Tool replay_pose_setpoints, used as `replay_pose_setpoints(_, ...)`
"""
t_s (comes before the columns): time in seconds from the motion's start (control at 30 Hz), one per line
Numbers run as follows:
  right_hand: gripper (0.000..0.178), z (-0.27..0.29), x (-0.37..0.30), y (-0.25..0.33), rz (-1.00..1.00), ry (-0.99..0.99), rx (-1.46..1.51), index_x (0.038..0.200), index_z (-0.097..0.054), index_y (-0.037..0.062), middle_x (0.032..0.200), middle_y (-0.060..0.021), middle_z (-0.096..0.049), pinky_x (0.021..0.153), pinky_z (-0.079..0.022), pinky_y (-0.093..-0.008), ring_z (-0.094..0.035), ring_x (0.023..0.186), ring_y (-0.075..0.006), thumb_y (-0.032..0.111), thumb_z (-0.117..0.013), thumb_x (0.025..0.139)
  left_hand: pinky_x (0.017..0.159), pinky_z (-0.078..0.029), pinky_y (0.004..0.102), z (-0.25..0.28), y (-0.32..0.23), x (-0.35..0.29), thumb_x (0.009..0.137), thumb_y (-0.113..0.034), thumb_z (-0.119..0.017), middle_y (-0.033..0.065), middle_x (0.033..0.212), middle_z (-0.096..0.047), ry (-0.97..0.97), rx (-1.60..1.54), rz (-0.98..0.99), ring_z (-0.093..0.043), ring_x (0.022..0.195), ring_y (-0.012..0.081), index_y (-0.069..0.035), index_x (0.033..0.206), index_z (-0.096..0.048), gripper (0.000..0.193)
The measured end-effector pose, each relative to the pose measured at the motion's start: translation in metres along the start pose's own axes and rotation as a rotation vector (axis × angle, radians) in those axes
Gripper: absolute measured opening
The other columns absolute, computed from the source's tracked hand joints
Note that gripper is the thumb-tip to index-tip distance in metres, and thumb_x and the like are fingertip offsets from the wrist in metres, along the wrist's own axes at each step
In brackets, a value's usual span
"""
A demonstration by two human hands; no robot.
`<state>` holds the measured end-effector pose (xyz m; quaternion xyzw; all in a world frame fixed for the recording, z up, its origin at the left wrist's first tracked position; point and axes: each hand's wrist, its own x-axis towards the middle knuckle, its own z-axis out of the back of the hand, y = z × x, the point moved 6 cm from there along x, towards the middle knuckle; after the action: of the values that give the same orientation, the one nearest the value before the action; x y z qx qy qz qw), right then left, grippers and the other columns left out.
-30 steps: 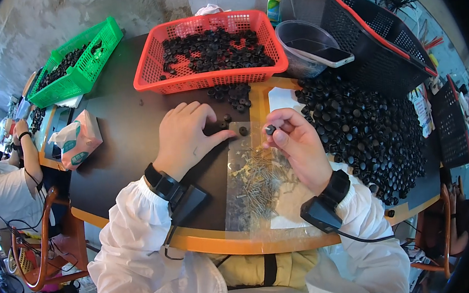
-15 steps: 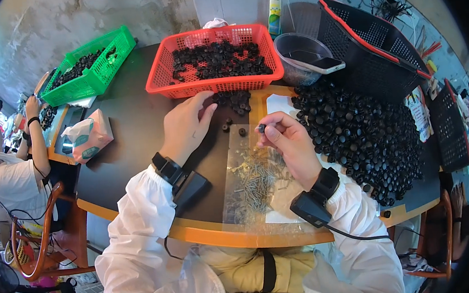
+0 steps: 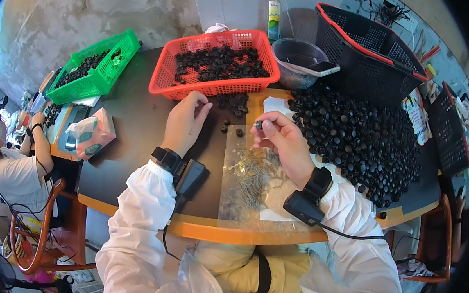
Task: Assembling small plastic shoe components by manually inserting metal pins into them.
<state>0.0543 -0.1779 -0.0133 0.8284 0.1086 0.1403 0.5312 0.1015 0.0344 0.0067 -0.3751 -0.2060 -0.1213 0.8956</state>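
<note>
My right hand pinches a small black round knob between thumb and fingers, above a clear plastic bag. On the bag lies a heap of thin metal screws. My left hand hovers over the dark tabletop by the front of a red basket. Its thumb and fingers are apart, with nothing seen between them. Just right of it lie several small black round pieces with holes; more such pieces fill the basket.
A large heap of black round caps covers the table's right side. Behind it stand a clear tub with a phone on its rim and a black basket. Leftward are a tissue pack, a green basket and a seated person.
The left hand's fingers have curled in slightly beside the red basket. The right hand still holds the black knob, turned a little. The whole view has shifted slightly.
</note>
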Motion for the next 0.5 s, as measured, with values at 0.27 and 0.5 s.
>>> replay_pose_setpoints(0.27, 0.020, -0.004, 0.001, 0.001, -0.036, -0.025, 0.053, 0.112, -0.056, 0.0023, 0.092, -0.0029, -0.061, 0.077, -0.050, -0.0240, -0.058, 0.079, -0.0086, 0.009, -0.058, 0.094, 0.070, -0.053, 0.0273, -0.002, -0.047, -0.016, 0.080, 0.002, -0.069, 0.0060, 0.093, -0.059, 0.070, -0.312, -0.162, -0.062, 0.081, 0.0154, -0.004, 0.105, -0.062, 0.026)
replay_pose_setpoints(0.5, 0.021, -0.001, -0.004, 0.000, 0.004, -0.025, -0.076, 0.108, -0.061, 0.0020, 0.095, -0.0007, -0.062, 0.081, -0.049, -0.0227, -0.059, 0.088, -0.0081, 0.002, -0.065, 0.088, 0.075, -0.053, 0.0268, -0.013, -0.071, -0.029, 0.081, 0.006, -0.065, 0.0101, 0.111, -0.059, 0.260, -0.526, -0.298, -0.061, 0.093, 0.0178, -0.002, 0.109, -0.065, 0.029)
